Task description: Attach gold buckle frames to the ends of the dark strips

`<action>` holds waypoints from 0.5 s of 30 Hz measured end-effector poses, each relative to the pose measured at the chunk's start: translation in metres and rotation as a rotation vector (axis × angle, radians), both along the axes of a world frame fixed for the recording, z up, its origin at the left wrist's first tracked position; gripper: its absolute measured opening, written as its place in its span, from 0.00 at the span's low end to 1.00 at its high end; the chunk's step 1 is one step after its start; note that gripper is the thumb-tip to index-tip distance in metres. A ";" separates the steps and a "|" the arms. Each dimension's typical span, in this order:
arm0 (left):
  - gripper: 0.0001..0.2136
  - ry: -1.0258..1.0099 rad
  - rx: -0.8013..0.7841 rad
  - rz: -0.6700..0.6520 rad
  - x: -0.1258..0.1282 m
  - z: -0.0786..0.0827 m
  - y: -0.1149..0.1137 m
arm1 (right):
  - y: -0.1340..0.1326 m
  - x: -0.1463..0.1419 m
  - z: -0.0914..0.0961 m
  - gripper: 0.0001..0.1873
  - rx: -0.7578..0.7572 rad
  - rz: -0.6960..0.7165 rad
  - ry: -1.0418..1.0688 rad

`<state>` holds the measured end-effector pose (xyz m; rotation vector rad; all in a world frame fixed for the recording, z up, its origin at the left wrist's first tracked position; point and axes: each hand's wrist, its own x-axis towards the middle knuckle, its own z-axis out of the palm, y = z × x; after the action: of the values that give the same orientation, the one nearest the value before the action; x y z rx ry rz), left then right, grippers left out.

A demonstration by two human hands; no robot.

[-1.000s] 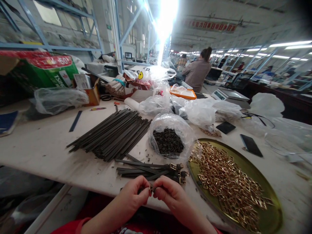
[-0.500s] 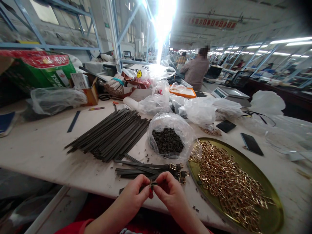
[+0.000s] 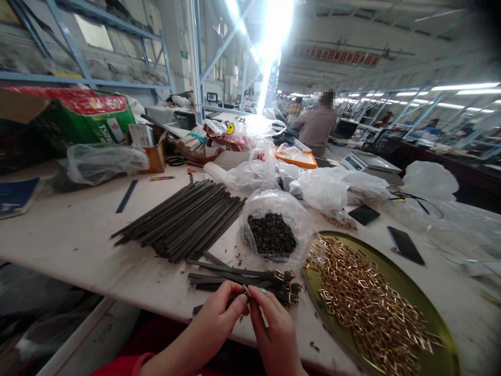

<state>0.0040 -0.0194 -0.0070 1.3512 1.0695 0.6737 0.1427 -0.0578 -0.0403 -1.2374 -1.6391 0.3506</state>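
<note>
My left hand and my right hand meet at the table's near edge, fingers pinched together on a thin dark strap with a small metal buckle. Just beyond my fingers lies a short stack of straps fitted with gold buckles. A large pile of bare dark straps spreads across the table to the left. A clear bag of small dark loops sits in the middle. A round brass tray heaped with gold buckles is at the right.
Plastic bags, two dark phones, a scale, a green carton and small boxes crowd the far side of the white table. A person stands at the back with other workers beyond.
My hands have stayed together on the strap end; the right hand has turned so its fingers point upward, and the view has tilted down slightly.
</note>
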 end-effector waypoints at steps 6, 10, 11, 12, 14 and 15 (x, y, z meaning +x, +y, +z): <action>0.12 0.047 -0.008 -0.052 -0.006 0.003 -0.003 | 0.005 0.010 0.003 0.12 -0.519 0.056 0.556; 0.21 0.068 0.029 -0.219 -0.006 0.021 -0.002 | 0.010 0.013 0.006 0.19 -0.737 0.227 0.999; 0.22 0.077 0.016 -0.272 -0.005 0.025 0.000 | 0.011 0.013 0.006 0.20 -0.777 0.258 1.088; 0.22 0.093 -0.002 -0.323 -0.003 0.029 0.001 | 0.012 0.012 0.006 0.22 -0.819 0.284 1.170; 0.20 0.126 -0.039 -0.386 0.000 0.034 0.005 | 0.014 0.011 0.005 0.25 -0.909 0.321 1.305; 0.18 0.128 -0.055 -0.396 0.002 0.034 0.007 | 0.015 0.010 0.005 0.26 -0.954 0.330 1.344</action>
<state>0.0063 -0.0127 0.0270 1.5171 0.8768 0.2668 0.1530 -0.0428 -0.0353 -0.8926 -0.4005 1.8434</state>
